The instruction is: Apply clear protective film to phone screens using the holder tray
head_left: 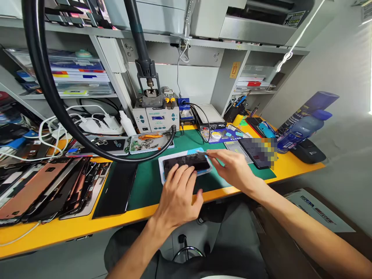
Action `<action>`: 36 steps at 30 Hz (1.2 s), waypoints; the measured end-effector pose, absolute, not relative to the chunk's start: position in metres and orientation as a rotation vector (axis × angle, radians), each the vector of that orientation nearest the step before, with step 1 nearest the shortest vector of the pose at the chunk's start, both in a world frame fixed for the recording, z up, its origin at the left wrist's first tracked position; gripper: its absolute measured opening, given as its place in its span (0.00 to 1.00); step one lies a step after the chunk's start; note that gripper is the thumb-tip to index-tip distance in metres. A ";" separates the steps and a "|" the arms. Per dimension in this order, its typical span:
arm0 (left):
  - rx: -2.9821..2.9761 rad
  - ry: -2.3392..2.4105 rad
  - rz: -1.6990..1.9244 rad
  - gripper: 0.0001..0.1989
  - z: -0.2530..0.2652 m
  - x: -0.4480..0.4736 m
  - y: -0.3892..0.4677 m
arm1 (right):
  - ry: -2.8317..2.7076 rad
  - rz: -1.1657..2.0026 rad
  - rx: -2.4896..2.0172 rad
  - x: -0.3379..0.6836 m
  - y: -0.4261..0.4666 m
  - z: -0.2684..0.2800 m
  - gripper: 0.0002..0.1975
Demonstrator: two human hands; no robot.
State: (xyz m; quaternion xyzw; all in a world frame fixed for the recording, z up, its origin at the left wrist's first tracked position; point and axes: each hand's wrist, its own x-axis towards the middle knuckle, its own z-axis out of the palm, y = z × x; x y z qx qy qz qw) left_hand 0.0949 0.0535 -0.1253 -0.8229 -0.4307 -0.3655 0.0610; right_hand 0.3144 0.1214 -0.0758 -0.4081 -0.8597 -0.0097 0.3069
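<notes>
A phone with a dark glass front (186,162) lies in a shallow white tray (162,170) on the green work mat. Light blue shows at the tray's far right corner. My left hand (180,193) rests its outstretched fingertips on the near left part of the glass, thumb held apart. At the phone's right end, my right hand (232,166) pinches with thumb and forefinger. A small thin grey piece (201,154) shows at those fingertips, over the glass; its kind is too small to tell.
A hot-air rework station (157,118) stands behind, its black hose (116,158) looping across the left. Phone parts (37,186) are stacked at left beside a large black panel (116,190). A parts tray (151,142), another phone (255,153) and bottles (302,130) surround the mat.
</notes>
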 end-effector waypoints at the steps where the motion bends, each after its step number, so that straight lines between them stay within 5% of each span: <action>1: -2.489 -1.334 -1.097 0.22 -0.127 0.104 0.052 | -2.332 -0.060 -0.971 0.311 0.114 -0.083 0.12; 36: -2.446 -1.419 -0.977 0.26 -0.145 0.120 0.048 | -2.659 -0.014 -0.838 0.293 0.135 -0.087 0.19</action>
